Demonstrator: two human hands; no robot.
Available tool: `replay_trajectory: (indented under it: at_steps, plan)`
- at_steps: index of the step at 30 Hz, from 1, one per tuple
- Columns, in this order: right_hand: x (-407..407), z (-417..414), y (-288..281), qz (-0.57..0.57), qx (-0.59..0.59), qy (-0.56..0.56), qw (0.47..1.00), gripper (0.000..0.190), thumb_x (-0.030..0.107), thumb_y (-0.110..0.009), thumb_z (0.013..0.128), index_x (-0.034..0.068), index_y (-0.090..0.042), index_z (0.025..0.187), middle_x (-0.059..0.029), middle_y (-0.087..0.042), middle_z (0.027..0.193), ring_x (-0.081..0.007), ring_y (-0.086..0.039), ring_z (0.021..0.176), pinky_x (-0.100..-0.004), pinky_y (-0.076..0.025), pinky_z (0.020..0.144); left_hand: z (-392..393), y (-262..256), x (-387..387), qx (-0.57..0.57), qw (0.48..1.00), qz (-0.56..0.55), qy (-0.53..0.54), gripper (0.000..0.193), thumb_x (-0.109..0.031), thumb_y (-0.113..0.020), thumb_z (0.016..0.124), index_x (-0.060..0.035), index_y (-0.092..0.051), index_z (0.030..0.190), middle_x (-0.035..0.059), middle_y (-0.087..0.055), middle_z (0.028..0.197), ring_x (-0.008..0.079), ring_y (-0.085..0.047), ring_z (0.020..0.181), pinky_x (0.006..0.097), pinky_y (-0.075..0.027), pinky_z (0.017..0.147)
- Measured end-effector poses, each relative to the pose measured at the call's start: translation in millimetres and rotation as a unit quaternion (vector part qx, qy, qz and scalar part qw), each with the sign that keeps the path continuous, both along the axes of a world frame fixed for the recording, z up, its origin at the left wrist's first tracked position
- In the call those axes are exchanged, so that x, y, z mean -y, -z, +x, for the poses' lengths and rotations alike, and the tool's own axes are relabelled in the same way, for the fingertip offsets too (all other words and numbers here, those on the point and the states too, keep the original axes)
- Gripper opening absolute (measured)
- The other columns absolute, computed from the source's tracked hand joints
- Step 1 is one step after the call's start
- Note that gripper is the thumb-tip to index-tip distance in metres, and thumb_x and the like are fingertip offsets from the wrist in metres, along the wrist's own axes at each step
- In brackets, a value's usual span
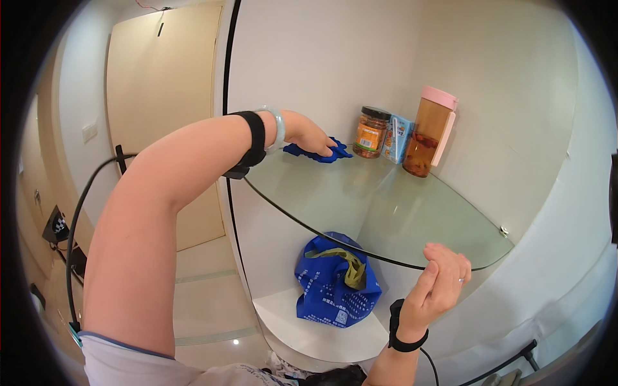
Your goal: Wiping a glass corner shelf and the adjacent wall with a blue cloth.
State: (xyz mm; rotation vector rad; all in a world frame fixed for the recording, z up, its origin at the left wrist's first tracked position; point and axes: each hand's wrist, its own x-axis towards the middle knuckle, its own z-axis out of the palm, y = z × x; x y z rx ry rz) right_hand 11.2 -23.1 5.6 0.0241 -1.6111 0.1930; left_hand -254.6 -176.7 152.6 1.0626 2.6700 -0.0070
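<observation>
My left hand [311,134] reaches to the back left of a glass corner shelf [367,207]. It presses on a crumpled blue cloth [318,153] that lies flat against the glass, fingers over its top. Just right of the cloth stands a glass jar [371,134] with a black lid and an orange label. My right hand [443,277] is raised at the shelf's curved front edge, with its fingers together and slightly bent. Nothing shows in it; I cannot tell whether its fingertips touch the glass.
Beside the jar stand a blue drink carton [399,140] with a straw and a pink-lidded bottle [426,140] of brown liquid. Below, a blue bag [338,289] rests on a white rounded shelf [285,318]. A metal shelf clip [504,231] sits at right; a door [164,96] is at left.
</observation>
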Motion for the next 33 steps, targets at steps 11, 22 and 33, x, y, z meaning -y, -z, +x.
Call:
replay_trajectory:
  at_steps: [11,22,33]
  plan:
    - [-2.4,-1.1,2.0,0.006,-0.008,0.011,1.000,0.012,0.005,-0.051,0.084,0.005,-0.063,0.083,-0.0044,-0.066,0.086,-0.0221,-0.060,0.084,-0.0367,-0.035,0.090,-15.4,2.6,-42.3,-0.050,0.997,-0.044,0.028,0.054,-0.038,-0.033,0.097,-0.0168,-0.022,0.147,0.0114,-0.033,0.146,0.0297,-0.032,0.132,0.0410,-0.027,0.107]
    - [-3.6,3.0,-1.0,0.005,0.004,-0.012,1.000,0.010,0.004,-0.053,0.082,0.004,-0.063,0.085,-0.0050,-0.066,0.087,-0.0237,-0.060,0.086,-0.0382,-0.035,0.090,48.4,-7.3,25.2,0.109,0.988,0.007,0.105,0.051,-0.028,-0.040,0.096,-0.0156,-0.029,0.144,0.0091,-0.034,0.146,0.0252,-0.032,0.132,0.0367,-0.024,0.108]
    - [-8.8,13.2,10.1,0.013,0.025,-0.013,1.000,0.020,0.006,-0.060,0.078,0.005,-0.064,0.098,-0.0058,-0.063,0.105,-0.0250,-0.057,0.105,-0.0438,-0.026,0.105,78.5,-8.0,16.2,0.133,0.972,0.000,0.194,0.054,-0.026,-0.043,0.096,-0.0188,-0.024,0.146,0.0073,-0.015,0.154,0.0253,-0.015,0.141,0.0358,-0.016,0.112]
